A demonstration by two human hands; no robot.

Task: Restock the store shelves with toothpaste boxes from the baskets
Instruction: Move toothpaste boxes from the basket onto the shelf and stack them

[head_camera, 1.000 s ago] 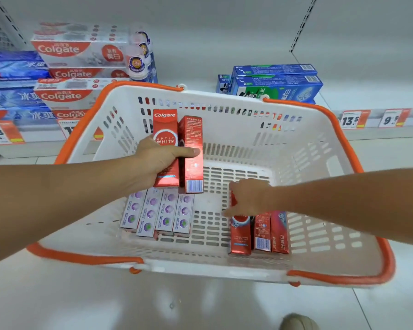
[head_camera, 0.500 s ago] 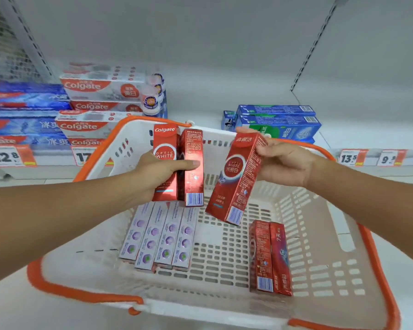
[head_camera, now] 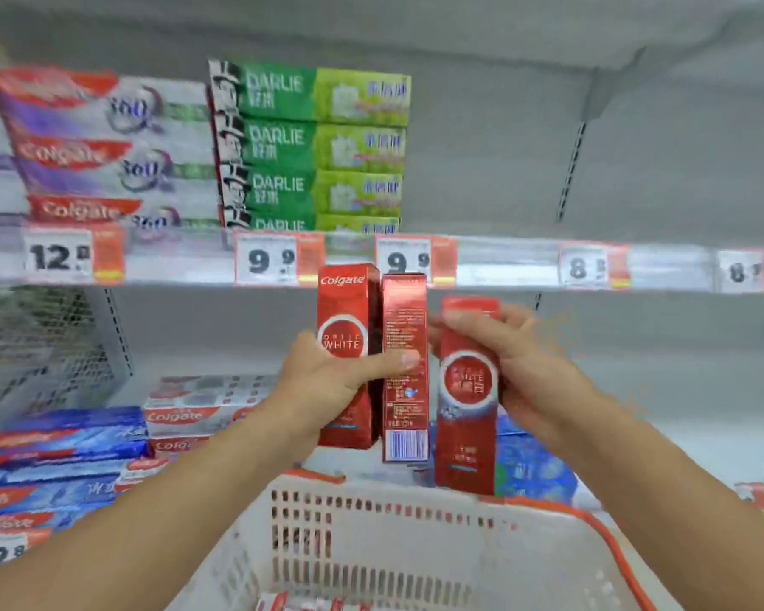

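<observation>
Three red toothpaste boxes are up in the air, all standing on end in front of the shelves. The front-facing Colgate box (head_camera: 344,328) shows its white ring and "WHITE" lettering, upright, touching the back-facing red box (head_camera: 405,368) just beside it, barcode at the bottom; the left hand (head_camera: 327,381) grips both together, thumb laid across them. Close to their right, slightly lower, the third red box (head_camera: 468,394) is gripped by the right hand (head_camera: 525,368), round emblem forward, nearly upright. Below sits the white basket (head_camera: 415,549) with its orange rim, more red boxes barely peeking at the bottom edge.
</observation>
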